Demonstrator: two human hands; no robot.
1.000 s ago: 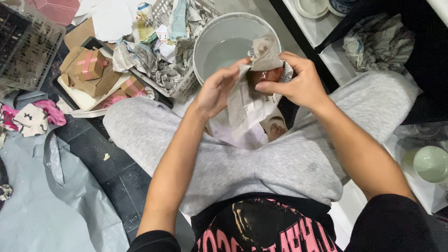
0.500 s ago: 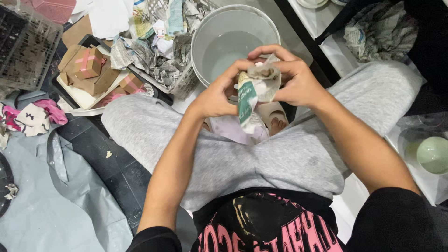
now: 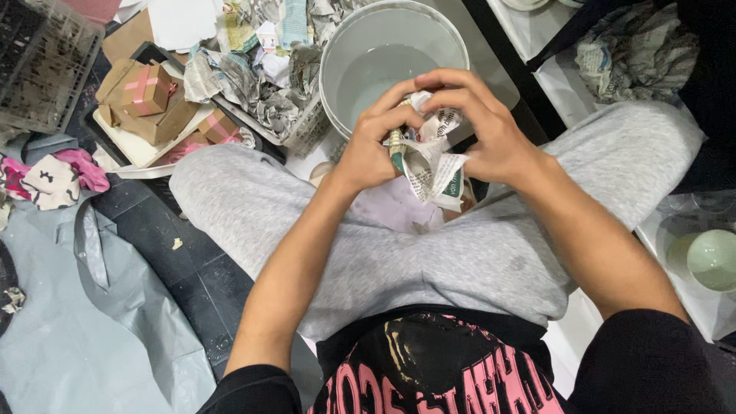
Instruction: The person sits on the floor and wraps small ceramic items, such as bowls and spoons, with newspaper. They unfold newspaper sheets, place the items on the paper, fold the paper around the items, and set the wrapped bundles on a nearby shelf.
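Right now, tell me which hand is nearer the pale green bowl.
Right. The right hand grips the newspaper bundle on the side toward the pale green bowl; the left hand is farther.

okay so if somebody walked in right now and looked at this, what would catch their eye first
Most likely the two hands at the centre: the left hand and right hand are closed together around a crumpled newspaper bundle, held above the lap in grey trousers. Just behind them stands a big grey bucket with water in it. To the left, a white basket of scrunched newspaper and a tray with small brown boxes tied with pink ribbon add clutter.
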